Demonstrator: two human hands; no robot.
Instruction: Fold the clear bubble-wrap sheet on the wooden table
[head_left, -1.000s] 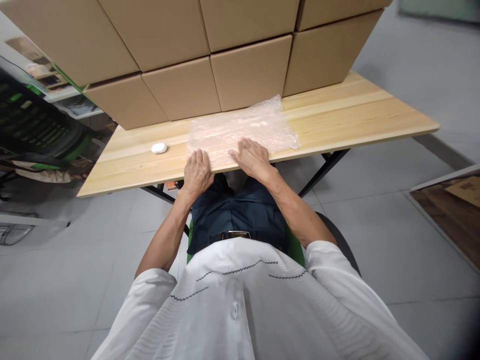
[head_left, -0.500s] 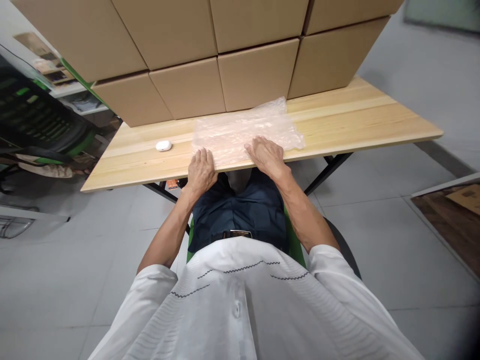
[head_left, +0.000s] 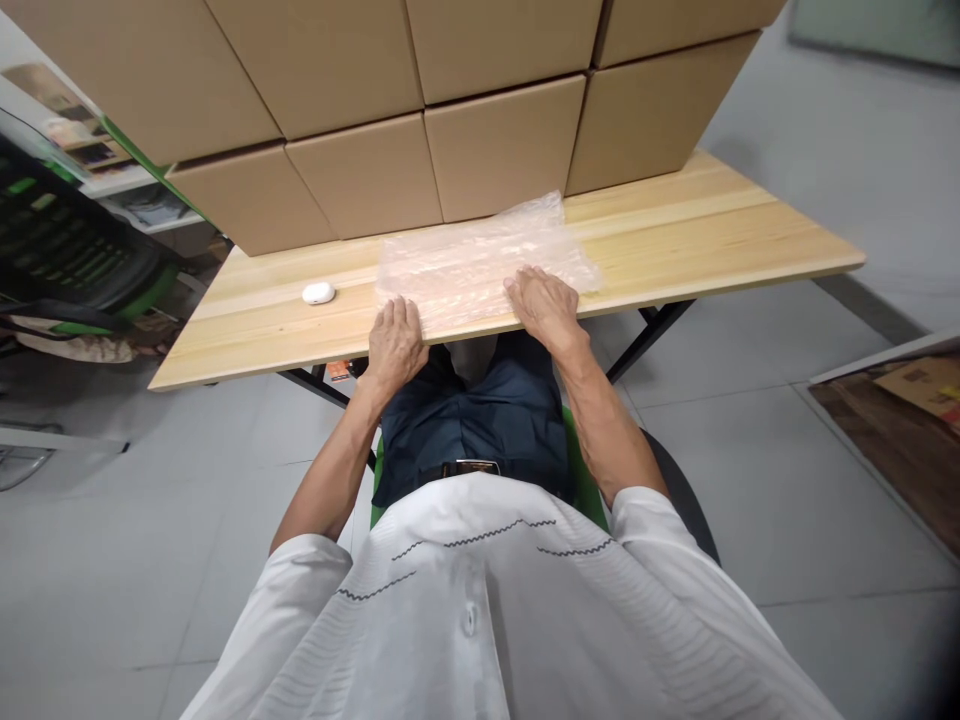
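Note:
A pinkish, clear plastic sheet (head_left: 480, 262), perhaps bubble wrap, lies flat on the light wooden table (head_left: 720, 225). My left hand (head_left: 397, 342) rests palm down at the sheet's near left corner, by the table's front edge, its fingers flat and close together. On the sheet's near right part lies my right hand (head_left: 546, 305), palm down, with fingers slightly bent; it presses on the plastic and grips nothing that shows. To the left of the sheet is a small white case (head_left: 319, 293).
Cardboard boxes (head_left: 364, 180) stand stacked along the table's back edge, behind the sheet. A dark chair with green parts (head_left: 75, 240) is at the far left. Black table legs (head_left: 649, 340) show below the tabletop. A flat cardboard piece (head_left: 926, 388) lies at the right.
My right hand has slid a little to the right along the sheet. My left hand stays at the near left corner. The whole view has shifted slightly.

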